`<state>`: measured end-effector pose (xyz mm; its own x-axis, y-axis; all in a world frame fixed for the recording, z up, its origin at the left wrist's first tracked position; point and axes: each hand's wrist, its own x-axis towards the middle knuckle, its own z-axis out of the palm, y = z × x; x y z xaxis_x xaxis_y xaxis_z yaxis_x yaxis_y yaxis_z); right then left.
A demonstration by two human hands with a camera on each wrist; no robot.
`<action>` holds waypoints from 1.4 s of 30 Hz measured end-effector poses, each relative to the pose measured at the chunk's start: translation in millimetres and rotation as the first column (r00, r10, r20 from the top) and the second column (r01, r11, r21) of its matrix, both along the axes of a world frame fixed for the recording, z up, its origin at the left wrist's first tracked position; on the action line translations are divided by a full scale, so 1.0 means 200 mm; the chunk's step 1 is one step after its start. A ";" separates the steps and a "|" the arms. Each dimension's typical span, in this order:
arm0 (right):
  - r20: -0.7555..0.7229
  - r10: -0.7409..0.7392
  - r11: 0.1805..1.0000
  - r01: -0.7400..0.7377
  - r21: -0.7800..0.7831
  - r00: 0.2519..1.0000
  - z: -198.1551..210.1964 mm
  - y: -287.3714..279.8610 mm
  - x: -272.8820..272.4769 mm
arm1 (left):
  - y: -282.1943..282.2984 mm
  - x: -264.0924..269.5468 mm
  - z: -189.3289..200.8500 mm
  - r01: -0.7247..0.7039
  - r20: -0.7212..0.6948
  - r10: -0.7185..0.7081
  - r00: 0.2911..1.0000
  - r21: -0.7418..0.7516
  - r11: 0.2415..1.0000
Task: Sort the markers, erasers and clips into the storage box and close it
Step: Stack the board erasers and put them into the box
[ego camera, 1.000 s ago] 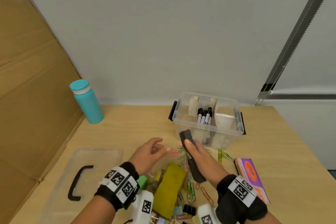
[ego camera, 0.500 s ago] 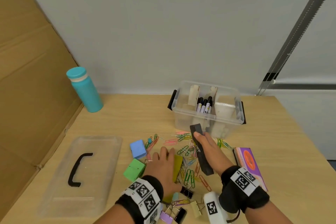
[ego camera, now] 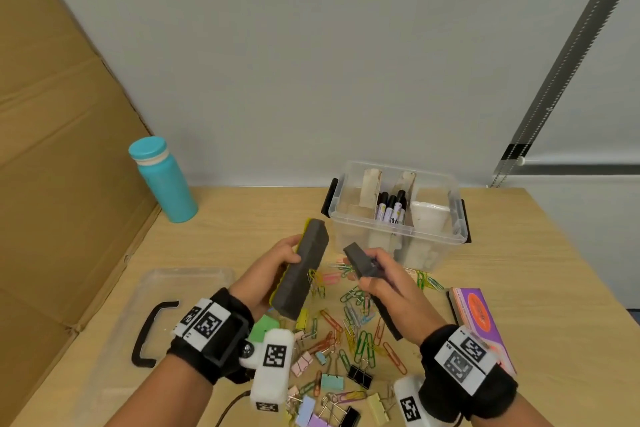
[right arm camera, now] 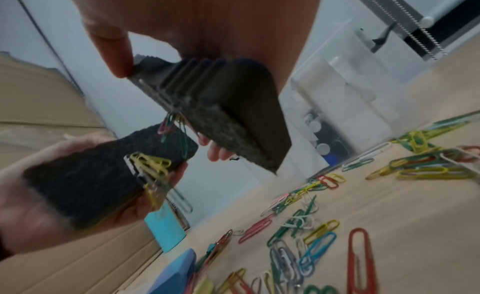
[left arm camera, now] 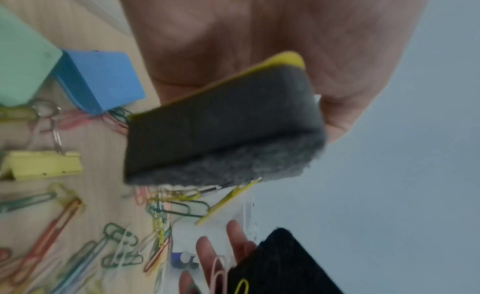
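Left hand [ego camera: 273, 274] grasps a yellow-backed grey felt eraser [ego camera: 300, 272]; right hand [ego camera: 388, 282] grasps a black eraser [ego camera: 362, 262], paper clips [right arm camera: 153, 165] clinging, near the storage box [ego camera: 396, 215].

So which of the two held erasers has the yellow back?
The eraser in the left hand: the yellow-backed eraser. The eraser in the right hand, the black eraser, shows no yellow.

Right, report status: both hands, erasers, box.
Left hand grips yellow-backed eraser, paper clips clinging to its felt. Right hand grips black eraser. Storage box open, markers inside. Loose clips on table.
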<state>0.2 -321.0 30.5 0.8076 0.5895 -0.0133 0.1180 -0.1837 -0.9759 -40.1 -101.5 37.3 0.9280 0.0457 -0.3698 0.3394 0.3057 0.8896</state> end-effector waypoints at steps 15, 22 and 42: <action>-0.057 0.179 0.982 -0.176 0.063 0.982 -0.01 0.06 -0.02 | -0.05 0.06 0.00 -0.102 0.108 0.136 0.985 -0.274 0.956; -0.031 0.169 0.984 -0.170 -0.057 0.985 -0.05 0.03 -0.03 | -0.07 0.05 -0.02 -0.121 0.096 0.153 0.983 -0.280 0.952; 0.040 0.203 0.935 -0.182 -0.303 0.978 0.04 0.10 -0.03 | -0.05 0.03 -0.03 -0.182 0.069 0.210 0.975 -0.287 0.940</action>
<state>-5.5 -300.5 38.3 0.6842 0.7117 -0.1593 0.2453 -0.4303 -0.8687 -35.0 -111.1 30.4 0.9431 0.1386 -0.3022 0.1641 0.5966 0.7856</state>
